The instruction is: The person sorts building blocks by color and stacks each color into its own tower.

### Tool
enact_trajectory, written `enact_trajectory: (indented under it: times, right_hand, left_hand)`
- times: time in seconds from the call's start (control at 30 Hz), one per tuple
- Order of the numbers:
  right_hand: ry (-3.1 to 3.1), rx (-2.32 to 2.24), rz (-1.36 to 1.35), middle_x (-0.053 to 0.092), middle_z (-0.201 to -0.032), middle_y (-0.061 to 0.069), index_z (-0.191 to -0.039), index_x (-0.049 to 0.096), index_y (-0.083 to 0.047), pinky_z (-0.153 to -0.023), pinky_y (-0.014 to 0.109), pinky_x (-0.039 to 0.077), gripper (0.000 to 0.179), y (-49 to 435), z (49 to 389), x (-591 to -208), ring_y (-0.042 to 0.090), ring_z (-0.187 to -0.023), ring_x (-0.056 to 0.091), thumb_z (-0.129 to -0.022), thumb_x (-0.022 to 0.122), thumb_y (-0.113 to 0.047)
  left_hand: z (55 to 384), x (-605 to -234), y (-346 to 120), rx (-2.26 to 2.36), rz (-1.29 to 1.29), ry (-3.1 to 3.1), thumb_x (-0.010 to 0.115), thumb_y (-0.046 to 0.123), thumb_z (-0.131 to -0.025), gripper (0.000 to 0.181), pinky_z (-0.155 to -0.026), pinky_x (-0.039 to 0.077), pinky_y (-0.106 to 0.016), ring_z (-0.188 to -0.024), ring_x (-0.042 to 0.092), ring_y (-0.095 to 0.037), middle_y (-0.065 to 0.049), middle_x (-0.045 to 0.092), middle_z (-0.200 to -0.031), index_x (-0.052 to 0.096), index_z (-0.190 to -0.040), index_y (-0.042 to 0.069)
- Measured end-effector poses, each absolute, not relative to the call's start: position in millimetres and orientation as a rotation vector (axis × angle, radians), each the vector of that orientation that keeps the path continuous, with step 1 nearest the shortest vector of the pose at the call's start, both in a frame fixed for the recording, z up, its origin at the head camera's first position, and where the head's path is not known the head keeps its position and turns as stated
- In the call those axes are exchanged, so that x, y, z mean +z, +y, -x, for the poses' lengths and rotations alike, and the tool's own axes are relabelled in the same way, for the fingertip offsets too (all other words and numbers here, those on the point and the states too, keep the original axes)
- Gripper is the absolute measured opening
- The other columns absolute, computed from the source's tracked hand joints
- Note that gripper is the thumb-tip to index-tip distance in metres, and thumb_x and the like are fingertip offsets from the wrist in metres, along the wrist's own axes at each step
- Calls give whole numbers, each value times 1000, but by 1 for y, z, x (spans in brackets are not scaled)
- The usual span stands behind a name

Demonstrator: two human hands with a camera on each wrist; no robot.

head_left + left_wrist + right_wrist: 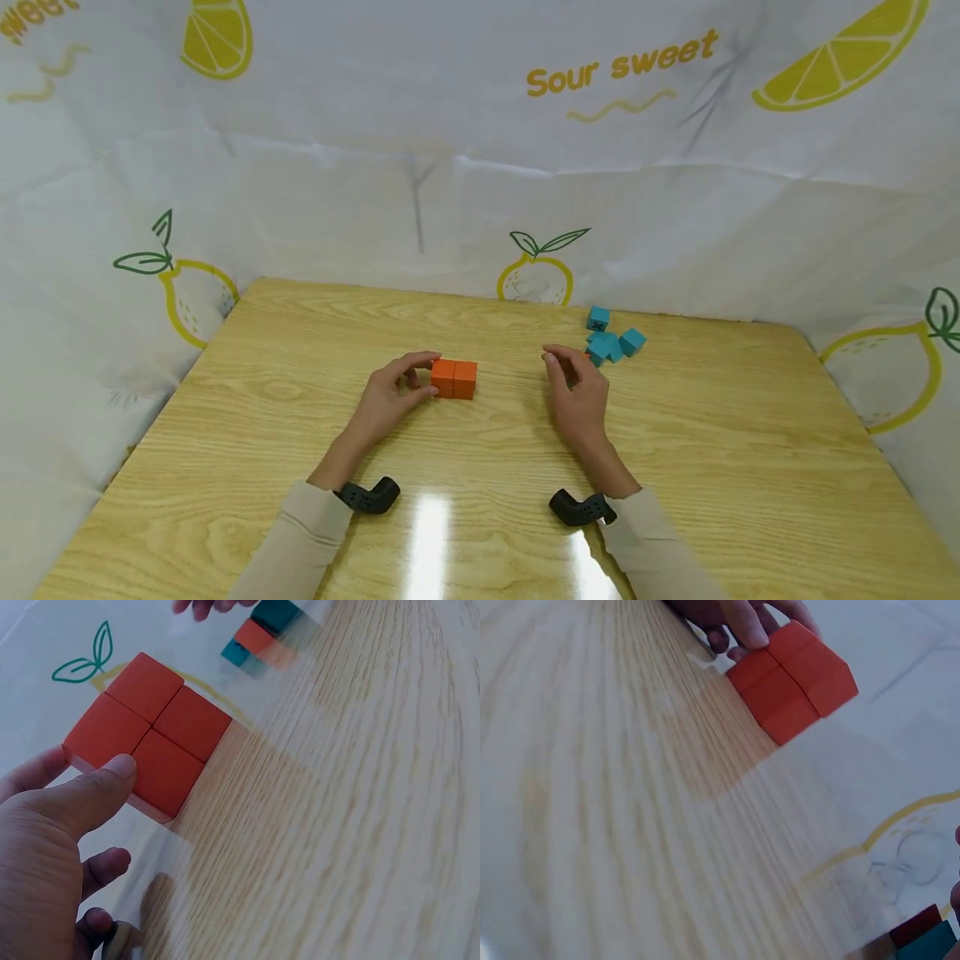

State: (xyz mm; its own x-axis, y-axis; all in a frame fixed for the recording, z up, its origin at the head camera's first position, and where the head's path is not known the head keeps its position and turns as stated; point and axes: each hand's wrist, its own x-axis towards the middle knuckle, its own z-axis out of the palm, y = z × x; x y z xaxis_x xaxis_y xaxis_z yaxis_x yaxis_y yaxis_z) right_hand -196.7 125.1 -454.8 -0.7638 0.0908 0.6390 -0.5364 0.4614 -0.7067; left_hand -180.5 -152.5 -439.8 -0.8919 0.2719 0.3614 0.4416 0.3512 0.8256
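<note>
My left hand (384,398) pinches the left side of an orange cube block (453,379) on the table. In the left wrist view, the block (172,720) shows two rows of two orange cubes, with the thumb on its front face. My right hand (581,400) is off to the right, its fingers loosely bent with thumb and index tips close together; nothing shows between them. Just beyond it lie several teal cubes (632,342). A single orange cube (254,636) sits among them, mostly hidden behind the right hand in the head view.
The light wood table (712,467) has a glossy surface with reflections. White cloth (360,208) with lemon prints hangs behind it and along both sides. Black wrist devices (372,497) are worn on both forearms.
</note>
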Motion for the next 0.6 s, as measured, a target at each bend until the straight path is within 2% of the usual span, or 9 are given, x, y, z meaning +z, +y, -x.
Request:
enact_trajectory:
  times: [0.1,0.27,0.5,0.6]
  right_hand:
    - [-2076,1318,-328,67,-91,20,-106,67,7,-62,17,43,17,132,188,-439,31,-70,59,-93,57,5]
    - [-2080,1340,-314,65,-91,24,-106,66,10,-63,18,42,17,137,180,-427,28,-71,57,-93,55,7]
    - [-2068,1294,-419,65,-93,22,-105,65,10,-64,19,46,18,136,183,-431,30,-76,59,-90,57,12]
    - [-2082,1275,-433,64,-92,21,-106,65,10,-64,20,48,19,139,188,-441,31,-76,60,-88,59,13]
  left_hand:
    - [181,-441,-153,-1558,656,-2438,71,-3,-83,46,-64,39,-31,-78,51,-31,-11,63,-109,59,-127,4]
    - [182,-442,-153,-1552,657,-2429,71,-2,-83,45,-63,39,-31,-78,50,-29,-11,64,-109,60,-127,3]
    - [182,-441,-153,-1571,643,-2448,70,-1,-84,45,-64,39,-33,-79,51,-31,-11,64,-110,59,-127,3]
    - [189,-454,-154,-1561,634,-2455,71,-1,-84,46,-63,39,-33,-79,50,-31,-11,63,-111,59,-128,3]
